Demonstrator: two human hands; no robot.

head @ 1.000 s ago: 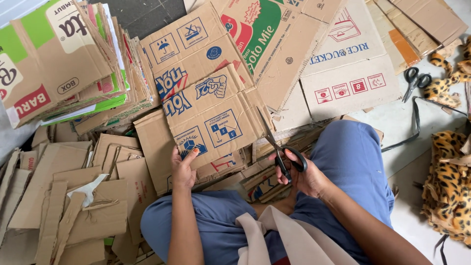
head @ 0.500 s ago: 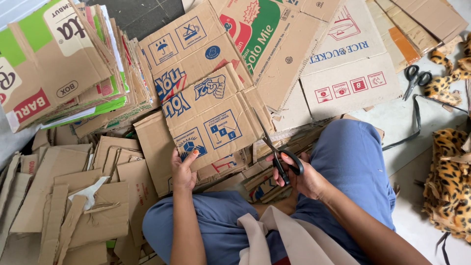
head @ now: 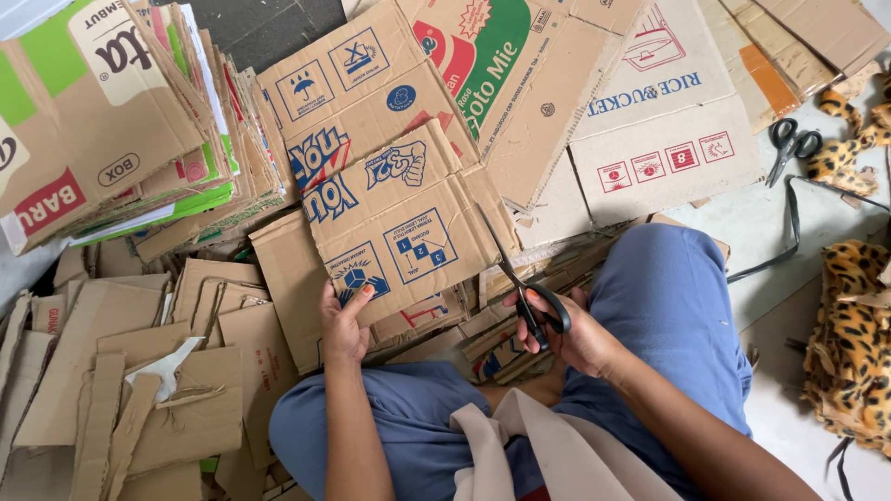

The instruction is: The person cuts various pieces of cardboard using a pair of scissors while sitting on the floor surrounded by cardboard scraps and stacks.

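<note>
I am working with two pairs of scissors in sight: one black-handled pair point(head: 529, 292) in my right hand point(head: 575, 339), a second pair point(head: 791, 141) lying well apart on the pale floor point(head: 742, 227). My right fingers are closed through the handles, blades touching the right edge of one printed cardboard panel point(head: 399, 227). My left hand point(head: 345, 325) is clamping that panel's lower edge, thumb on top. I am sitting on the floor in blue trousers, flattened boxes piled all around, too many to count.
</note>
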